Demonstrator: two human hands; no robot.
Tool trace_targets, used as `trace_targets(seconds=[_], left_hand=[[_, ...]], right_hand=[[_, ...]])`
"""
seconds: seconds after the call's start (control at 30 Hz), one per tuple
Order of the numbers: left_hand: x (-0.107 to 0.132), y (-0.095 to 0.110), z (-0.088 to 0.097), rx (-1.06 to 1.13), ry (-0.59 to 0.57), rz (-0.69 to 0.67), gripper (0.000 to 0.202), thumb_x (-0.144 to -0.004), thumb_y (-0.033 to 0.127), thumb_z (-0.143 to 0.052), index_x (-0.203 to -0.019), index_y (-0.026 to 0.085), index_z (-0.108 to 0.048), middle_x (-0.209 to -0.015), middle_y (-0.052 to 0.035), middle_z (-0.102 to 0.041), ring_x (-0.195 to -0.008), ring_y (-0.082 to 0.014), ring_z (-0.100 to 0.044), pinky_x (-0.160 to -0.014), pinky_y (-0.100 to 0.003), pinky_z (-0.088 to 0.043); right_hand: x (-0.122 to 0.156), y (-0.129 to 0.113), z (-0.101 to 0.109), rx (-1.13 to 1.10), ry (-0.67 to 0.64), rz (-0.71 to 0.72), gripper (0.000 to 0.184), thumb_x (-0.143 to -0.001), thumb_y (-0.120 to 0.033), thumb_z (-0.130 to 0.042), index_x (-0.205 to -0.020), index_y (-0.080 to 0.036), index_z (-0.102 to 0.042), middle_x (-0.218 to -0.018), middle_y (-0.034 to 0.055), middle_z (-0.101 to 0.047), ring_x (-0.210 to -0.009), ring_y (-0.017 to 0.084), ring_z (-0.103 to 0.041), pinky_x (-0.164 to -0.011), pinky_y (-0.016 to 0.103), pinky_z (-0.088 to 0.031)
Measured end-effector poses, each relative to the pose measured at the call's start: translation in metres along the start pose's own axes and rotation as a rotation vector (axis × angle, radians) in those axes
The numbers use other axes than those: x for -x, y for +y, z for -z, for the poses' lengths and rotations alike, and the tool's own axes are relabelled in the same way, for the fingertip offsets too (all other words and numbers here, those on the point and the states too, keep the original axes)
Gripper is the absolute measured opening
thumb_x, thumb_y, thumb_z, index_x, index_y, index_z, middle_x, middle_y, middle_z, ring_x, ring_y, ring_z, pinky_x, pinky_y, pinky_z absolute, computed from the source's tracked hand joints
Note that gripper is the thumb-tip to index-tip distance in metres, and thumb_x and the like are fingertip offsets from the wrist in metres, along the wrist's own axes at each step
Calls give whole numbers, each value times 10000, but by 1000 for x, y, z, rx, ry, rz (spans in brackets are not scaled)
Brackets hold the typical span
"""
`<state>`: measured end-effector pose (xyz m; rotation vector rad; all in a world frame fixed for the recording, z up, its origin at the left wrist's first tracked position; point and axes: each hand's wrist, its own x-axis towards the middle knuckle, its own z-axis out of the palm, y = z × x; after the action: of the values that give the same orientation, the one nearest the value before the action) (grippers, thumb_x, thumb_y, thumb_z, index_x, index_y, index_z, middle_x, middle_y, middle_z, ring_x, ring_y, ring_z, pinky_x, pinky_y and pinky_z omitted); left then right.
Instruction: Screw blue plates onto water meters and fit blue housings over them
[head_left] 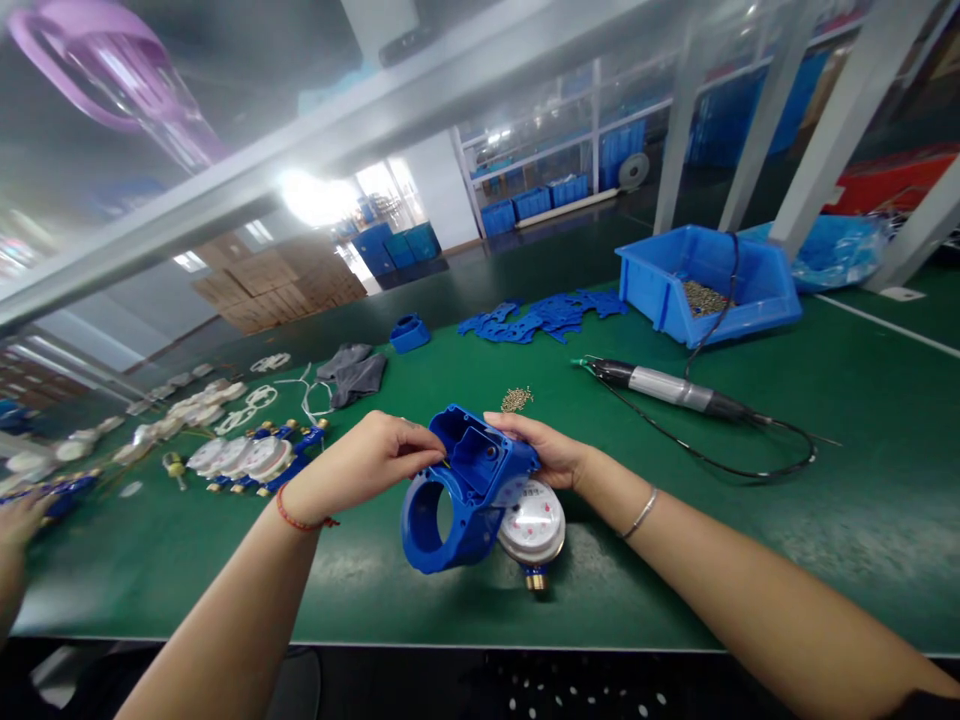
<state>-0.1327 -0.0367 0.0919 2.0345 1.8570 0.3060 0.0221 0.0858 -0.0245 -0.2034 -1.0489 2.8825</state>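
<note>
A blue plastic meter housing (450,520) with a round ring opening and a box-shaped compartment is tilted above the bench. My right hand (544,450) grips its right side, with the fingers partly hidden behind it. At the housing's left edge, the fingers of my left hand (386,455) are pinched together. A thin yellow strand, seemingly a wire, shows at their tips. Beneath the housing, a water meter (532,525) with a white round face and a brass fitting lies on the green bench, partly covered by the housing.
Small screws (517,400) lie in a pile behind the housing. An electric screwdriver (667,388) with a cable rests at right, before a blue bin (709,285) of screws. Blue flat parts (547,316), a grey cloth (352,373) and several water meters (247,460) lie about. Another person's hand (22,515) is far left.
</note>
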Motion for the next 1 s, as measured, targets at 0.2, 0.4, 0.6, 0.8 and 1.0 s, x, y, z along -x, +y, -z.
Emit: trace_targets(seconds=[0.2,0.4,0.6,0.8,1.0], left_hand=[[3,10,-14,-131,155,77,295,-848,403,-443,-785,228,-672,-703,-35,-665,-604,-196,-577,-613,-277,-409],[3,0,-25,95,183,265,314,-784,476,-487,-707,204,-622,-627,-28,-602,-517,-181,-553,-522,-266,-436],[5,-5,-38,307,198,345,369,-806,551,-460,-749,195,-541,-629,-30,-595,-560,-204,-616,-487,-292,-521],[8,16,-65,305,398,210,272,-904,469,-388,-805,224,-457,-623,-12,-599,-542,-190,-609,-544,-298,-502],[11,3,-99,499,582,209,257,-918,455,-445,-860,207,-476,-647,-8,-618,-542,-170,-601,-551,-282,-477]], right_hand=[[-1,-2,-11,130,195,20,316,-899,-398,-499,-829,-117,-624,-655,45,-647,-556,143,-611,-607,272,-524],[-3,-3,1,312,625,347,293,-849,-438,-549,-881,-151,-600,-635,10,-613,-504,103,-523,-466,192,-355],[17,19,0,406,705,612,435,-778,-562,-542,-910,-167,-668,-1030,57,-659,-1013,183,-565,-887,282,-416],[40,37,-10,508,717,693,496,-796,-519,-567,-1164,-187,-549,-1193,72,-587,-1110,225,-527,-995,367,-384],[55,52,-1,804,909,679,518,-743,-457,-599,-1189,-207,-518,-1273,80,-533,-1228,250,-436,-1099,448,-263]])
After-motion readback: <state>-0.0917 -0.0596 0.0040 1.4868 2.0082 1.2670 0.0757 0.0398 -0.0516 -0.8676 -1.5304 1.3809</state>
